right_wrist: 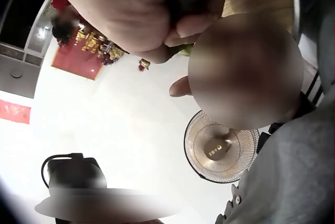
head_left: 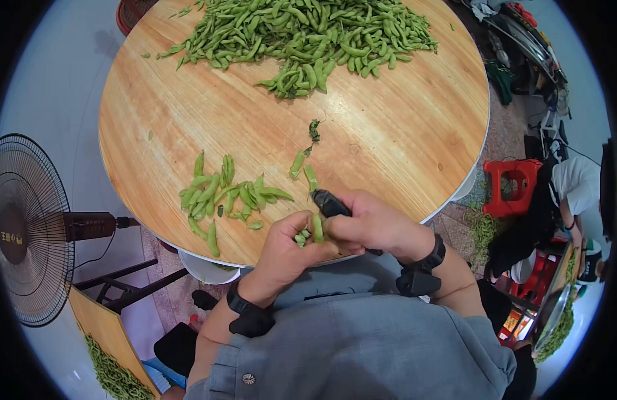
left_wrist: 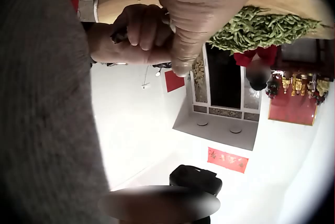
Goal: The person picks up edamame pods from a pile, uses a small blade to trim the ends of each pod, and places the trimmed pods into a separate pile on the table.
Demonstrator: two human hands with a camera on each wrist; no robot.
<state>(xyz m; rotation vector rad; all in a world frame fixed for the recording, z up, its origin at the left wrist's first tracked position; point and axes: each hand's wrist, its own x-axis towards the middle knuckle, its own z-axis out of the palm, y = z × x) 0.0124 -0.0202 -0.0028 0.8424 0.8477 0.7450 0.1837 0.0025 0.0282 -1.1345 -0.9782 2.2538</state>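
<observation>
The left hand [head_left: 286, 247] has its fingers and thumb bent around a green pod [head_left: 318, 228], which stands nearly upright between the two hands, and some pale green beans [head_left: 302, 237] are also held in the same hand, beside the pod. The right hand [head_left: 380, 225] is closed firmly around a black tool [head_left: 332, 203], whose one end points up and forward to the table; from this view I cannot tell which kind of tool it is. Both hands are very near to each other, above the near edge of the round wooden table [head_left: 388, 133]. Just beyond the tool's front end there is a single pod [head_left: 311, 178], and another pod [head_left: 297, 165] lies on its left, close to a dark leafy scrap [head_left: 314, 131]. To the left of the hands, a small group of pods [head_left: 245, 193] is spread loosely on the wood. At the far side of the table lies a large heap of pods [head_left: 302, 40]. Around the table, a fan [head_left: 28, 230] stands at the left, while at the right are a red stool [head_left: 512, 189] and a second person [head_left: 578, 183], partly visible.
</observation>
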